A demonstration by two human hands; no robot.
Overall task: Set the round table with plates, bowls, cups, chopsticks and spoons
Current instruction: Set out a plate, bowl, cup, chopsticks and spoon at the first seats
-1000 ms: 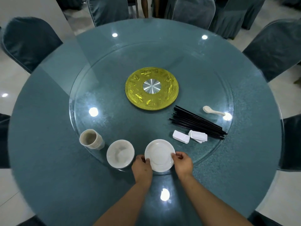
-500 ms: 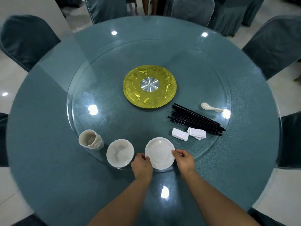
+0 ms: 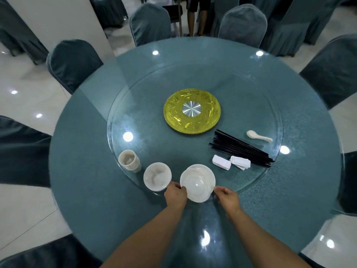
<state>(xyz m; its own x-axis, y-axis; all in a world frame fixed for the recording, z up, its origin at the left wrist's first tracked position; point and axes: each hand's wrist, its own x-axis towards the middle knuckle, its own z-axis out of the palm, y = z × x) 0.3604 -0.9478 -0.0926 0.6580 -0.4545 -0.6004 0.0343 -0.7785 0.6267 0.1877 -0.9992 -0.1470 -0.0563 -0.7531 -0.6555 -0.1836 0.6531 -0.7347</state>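
A white plate point(image 3: 197, 185) is raised and tilted toward me above the stack of plates point(image 3: 202, 167) at the near edge of the glass turntable point(image 3: 146, 105). My left hand point(image 3: 174, 194) grips its left rim and my right hand point(image 3: 226, 196) pinches its right rim. A stack of white bowls point(image 3: 157, 176) stands just left of the plates, and a stack of beige cups point(image 3: 129, 160) further left. Black chopsticks point(image 3: 241, 148) lie in a bundle on the right, with one white spoon point(image 3: 258, 136) beyond them.
Two piles of small white rests point(image 3: 221, 161) point(image 3: 240, 162) lie near the chopsticks. A gold hub point(image 3: 192, 111) marks the turntable's centre. Covered chairs point(image 3: 73, 62) ring the round teal table point(image 3: 81, 171). A person's legs point(image 3: 195, 16) stand beyond the far side.
Both hands gripped the top plate's rims and lifted it off the stack, tilting it toward me. The view has pulled back and up.
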